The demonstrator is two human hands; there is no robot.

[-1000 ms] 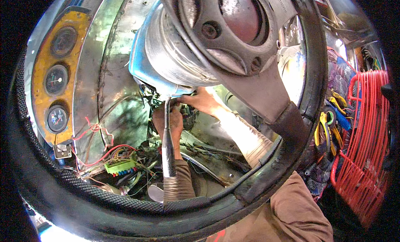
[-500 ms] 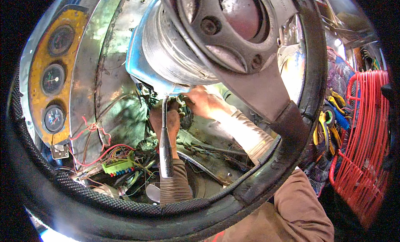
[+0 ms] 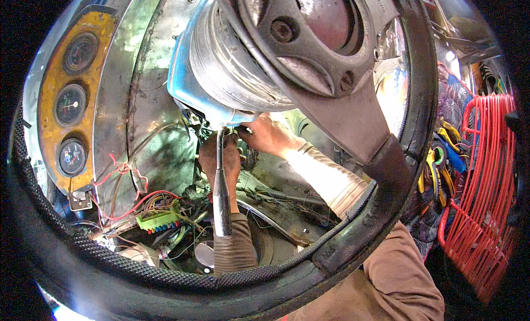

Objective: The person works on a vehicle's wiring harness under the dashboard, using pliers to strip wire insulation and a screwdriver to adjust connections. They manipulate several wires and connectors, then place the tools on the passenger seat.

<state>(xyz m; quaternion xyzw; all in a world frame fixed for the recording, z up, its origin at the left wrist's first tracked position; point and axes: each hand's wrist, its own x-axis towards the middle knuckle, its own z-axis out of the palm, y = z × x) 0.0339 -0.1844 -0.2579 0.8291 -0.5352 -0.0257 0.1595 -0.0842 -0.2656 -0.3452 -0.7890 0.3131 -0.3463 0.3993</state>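
Below the blue steering column cover (image 3: 176, 83), my two hands meet at a cluster of wires (image 3: 194, 122). My left hand (image 3: 217, 155) is closed with its fingers curled, partly behind the black-handled column lever (image 3: 222, 199). Close on its right, my right hand (image 3: 270, 135) has its thumb and fingers pinched together at the same spot. Whatever the fingertips hold is too small and too hidden to name. Both arms reach in beyond the rim of the large black steering wheel (image 3: 364, 232).
A yellow gauge panel (image 3: 49, 117) stands at left. Lower down are a green fuse block (image 3: 158, 219) and loose red wires (image 3: 122, 169). To the right, pliers with yellow handles (image 3: 430, 172) lie beside a red wire rack (image 3: 486, 172). The wheel's spoke (image 3: 342, 117) crosses above my right forearm.
The steering wheel appears slightly farther right in the view. My hands stay together under the column, with only small shifts of the fingers.
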